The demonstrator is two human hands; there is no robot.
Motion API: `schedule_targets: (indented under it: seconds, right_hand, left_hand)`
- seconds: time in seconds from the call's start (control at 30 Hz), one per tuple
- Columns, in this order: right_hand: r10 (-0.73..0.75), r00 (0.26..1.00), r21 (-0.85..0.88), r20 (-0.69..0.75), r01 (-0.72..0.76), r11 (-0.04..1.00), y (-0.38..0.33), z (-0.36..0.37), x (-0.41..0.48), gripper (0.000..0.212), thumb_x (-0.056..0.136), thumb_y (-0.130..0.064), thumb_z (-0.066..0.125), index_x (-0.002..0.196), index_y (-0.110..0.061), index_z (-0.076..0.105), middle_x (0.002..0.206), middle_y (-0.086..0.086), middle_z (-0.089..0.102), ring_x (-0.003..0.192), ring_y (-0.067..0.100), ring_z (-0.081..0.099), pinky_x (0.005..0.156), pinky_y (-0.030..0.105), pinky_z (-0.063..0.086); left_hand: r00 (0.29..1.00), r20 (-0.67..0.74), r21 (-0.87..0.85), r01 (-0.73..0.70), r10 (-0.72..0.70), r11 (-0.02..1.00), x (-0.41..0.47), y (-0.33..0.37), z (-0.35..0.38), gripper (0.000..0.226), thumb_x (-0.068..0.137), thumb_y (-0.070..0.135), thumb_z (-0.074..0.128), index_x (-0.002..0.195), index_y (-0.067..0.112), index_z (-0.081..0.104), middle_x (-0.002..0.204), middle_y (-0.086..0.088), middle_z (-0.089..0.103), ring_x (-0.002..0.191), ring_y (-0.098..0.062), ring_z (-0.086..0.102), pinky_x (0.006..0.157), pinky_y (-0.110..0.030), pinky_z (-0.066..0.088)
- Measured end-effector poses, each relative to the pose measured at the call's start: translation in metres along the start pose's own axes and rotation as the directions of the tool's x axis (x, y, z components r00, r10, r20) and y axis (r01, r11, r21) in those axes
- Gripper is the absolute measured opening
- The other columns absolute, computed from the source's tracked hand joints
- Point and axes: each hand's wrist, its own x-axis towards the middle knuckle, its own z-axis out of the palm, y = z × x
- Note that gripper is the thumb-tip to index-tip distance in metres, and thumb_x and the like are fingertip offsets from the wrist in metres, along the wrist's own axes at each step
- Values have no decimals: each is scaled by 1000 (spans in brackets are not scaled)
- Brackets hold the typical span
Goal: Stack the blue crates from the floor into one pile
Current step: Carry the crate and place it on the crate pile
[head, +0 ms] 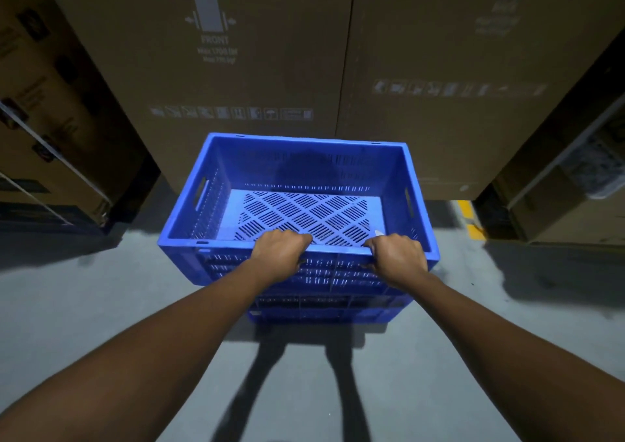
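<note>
The top crate (297, 198) sits on a pile of blue crates on the grey floor (84, 306), close in front of tall cardboard boxes (236, 69). It is empty, its slotted bottom bare. At least one lower crate (324, 309) shows beneath its near wall; how many are under it I cannot tell.

Both hands are clamped on the near rim, the left hand (282, 255) and the right hand (397, 259) side by side, fingers curled over the edge into the crate and thumbs under the lip outside. Both wrap the rim tight, neither spread.

The top crate looks turned a little against the one below, its left corner hanging out wider. So the job in hand, as I judge it, is seating it square. Best to keep the pull even through both hands, twist until the near edges line up, then press down so the base drops inside the lower rim. Letting go early risks a crooked, tippy pile.
</note>
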Motion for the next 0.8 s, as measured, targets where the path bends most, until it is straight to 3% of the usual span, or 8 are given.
schedule_targets:
  seconds: [0.17, 0.67, 0.8]
  right_hand:
    - [13, 1000, 12, 13, -14, 1000, 25, 4, 1, 33, 82, -52, 69, 95, -22, 64, 89, 2, 68, 87, 29, 65, 70, 36, 46]
    - [29, 998, 3, 54, -29, 1000, 60, -3, 3, 28, 83, -49, 69, 98, -25, 64, 91, 2, 68, 87, 28, 64, 66, 33, 39]
    - [28, 999, -17, 25, -27, 999, 58, -1, 2, 27, 87, -49, 65, 97, -24, 64, 91, 3, 67, 86, 28, 63, 67, 33, 37]
  left_hand:
    - [1000, 8, 6, -16, 16, 1000, 13, 19, -3, 28, 93, 30, 62, 82, 21, 38, 73, 0, 49, 68, -25, 52, 63, -39, 50]
    - [1000, 10, 10, -18, 17, 1000, 39, 48, -7, 26, 94, 28, 61, 81, 20, 39, 67, 1, 44, 66, -26, 50, 59, -35, 44]
    - [1000, -25, 38, 4, -3, 999, 37, 49, -4, 18, 94, 22, 60, 86, 20, 43, 71, -2, 55, 64, -27, 52, 57, -35, 46]
